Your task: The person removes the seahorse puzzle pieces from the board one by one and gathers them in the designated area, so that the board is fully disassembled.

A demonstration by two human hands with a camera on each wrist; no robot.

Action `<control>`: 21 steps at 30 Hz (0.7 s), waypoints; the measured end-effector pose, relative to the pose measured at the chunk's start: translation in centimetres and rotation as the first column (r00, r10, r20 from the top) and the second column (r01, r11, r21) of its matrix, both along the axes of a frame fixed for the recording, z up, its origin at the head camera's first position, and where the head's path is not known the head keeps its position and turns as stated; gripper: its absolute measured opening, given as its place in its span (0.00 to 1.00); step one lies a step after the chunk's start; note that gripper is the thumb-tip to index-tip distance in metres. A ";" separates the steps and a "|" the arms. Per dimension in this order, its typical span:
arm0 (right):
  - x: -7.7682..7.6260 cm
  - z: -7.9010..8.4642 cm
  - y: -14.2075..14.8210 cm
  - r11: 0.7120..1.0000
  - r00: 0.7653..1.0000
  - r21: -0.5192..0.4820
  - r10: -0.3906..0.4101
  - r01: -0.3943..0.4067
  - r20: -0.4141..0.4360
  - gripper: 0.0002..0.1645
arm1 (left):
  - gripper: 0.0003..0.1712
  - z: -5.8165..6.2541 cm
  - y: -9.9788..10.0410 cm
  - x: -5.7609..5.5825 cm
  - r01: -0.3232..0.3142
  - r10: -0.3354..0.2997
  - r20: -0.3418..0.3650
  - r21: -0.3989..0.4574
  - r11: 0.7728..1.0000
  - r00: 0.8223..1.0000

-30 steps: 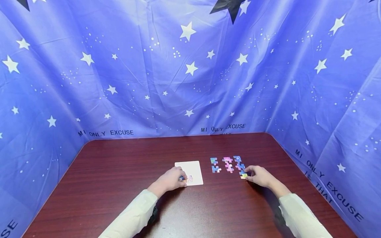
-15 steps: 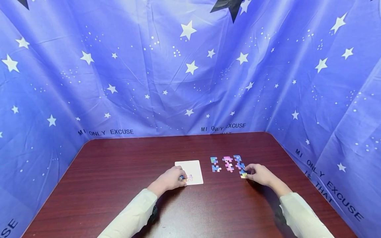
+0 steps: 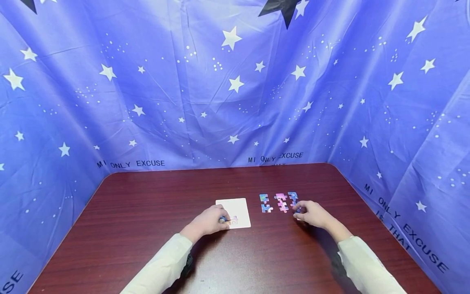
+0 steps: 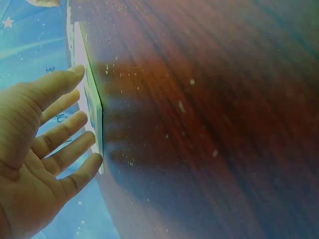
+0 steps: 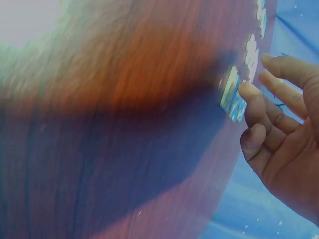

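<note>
My left hand (image 3: 208, 221) rests at the near left corner of a white square board (image 3: 238, 207), its fingertips on the edge. Beside those fingertips, puzzle pieces (image 3: 234, 220) lie on the board, partly covered. In the left wrist view the fingers of the left hand (image 4: 47, 124) are spread and loosely bent along the board (image 4: 99, 117). My right hand (image 3: 315, 214) is over the right column of puzzle pieces (image 3: 292, 196) and hides the lower ones. In the right wrist view, a fingertip of the right hand (image 5: 286, 114) is right at a yellow-edged puzzle piece (image 5: 229, 92).
Between the hands, more puzzle pieces lie in a left column (image 3: 264, 198) and a pink middle column (image 3: 281, 197). All this sits on a dark red wooden table (image 3: 165, 192). A blue starry cloth (image 3: 183, 102) hangs around its back and sides.
My right hand has shifted left from beside the yellow puzzle piece to over the right column, covering its lower pieces. The left hand has barely moved.
</note>
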State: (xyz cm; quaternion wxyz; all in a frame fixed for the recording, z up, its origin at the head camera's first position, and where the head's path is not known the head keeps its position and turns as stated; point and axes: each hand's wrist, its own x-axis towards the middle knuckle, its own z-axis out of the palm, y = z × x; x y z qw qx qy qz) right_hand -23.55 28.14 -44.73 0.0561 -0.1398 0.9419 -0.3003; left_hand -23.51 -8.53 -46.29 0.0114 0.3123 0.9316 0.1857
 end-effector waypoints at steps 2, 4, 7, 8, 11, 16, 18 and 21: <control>-0.1 0.0 -0.4 1.000 1.000 -0.013 -0.001 0.002 0.007 0.16 | 0.10 0.0 -0.1 -0.1 0.002 -0.001 -0.013 0.009 1.000 1.000; -0.2 0.0 -0.8 1.000 1.000 -0.020 0.001 -0.001 0.007 0.15 | 0.10 0.0 -0.3 -0.1 0.004 -0.004 -0.026 0.022 1.000 1.000; -0.3 0.0 -1.5 0.999 1.000 -0.035 0.009 -0.009 0.013 0.16 | 0.10 -0.1 -0.5 -0.1 -0.008 0.009 -0.024 0.030 1.000 1.000; -0.4 -0.1 -1.7 0.999 1.000 -0.035 0.014 -0.013 0.007 0.16 | 0.10 -0.2 -0.6 -0.2 -0.016 0.017 -0.022 0.028 0.999 1.000; -0.5 -0.1 -2.3 0.998 0.999 -0.052 0.037 -0.037 -0.006 0.16 | 0.11 -0.4 -1.0 -0.2 -0.049 0.049 -0.005 0.027 0.998 0.999; -0.8 0.0 -3.6 0.993 0.998 -0.097 0.066 -0.066 -0.003 0.17 | 0.12 -0.3 -1.5 -0.1 -0.081 0.081 0.000 0.041 0.996 0.997; -0.9 0.1 -4.2 0.991 0.998 -0.111 0.069 -0.069 -0.003 0.16 | 0.12 -0.3 -1.7 -0.1 -0.081 0.081 -0.006 0.044 0.996 0.997; -0.9 0.2 -5.0 0.989 0.997 -0.128 0.073 -0.073 -0.005 0.16 | 0.12 -0.3 -1.8 -0.1 -0.081 0.081 -0.004 0.047 0.996 0.997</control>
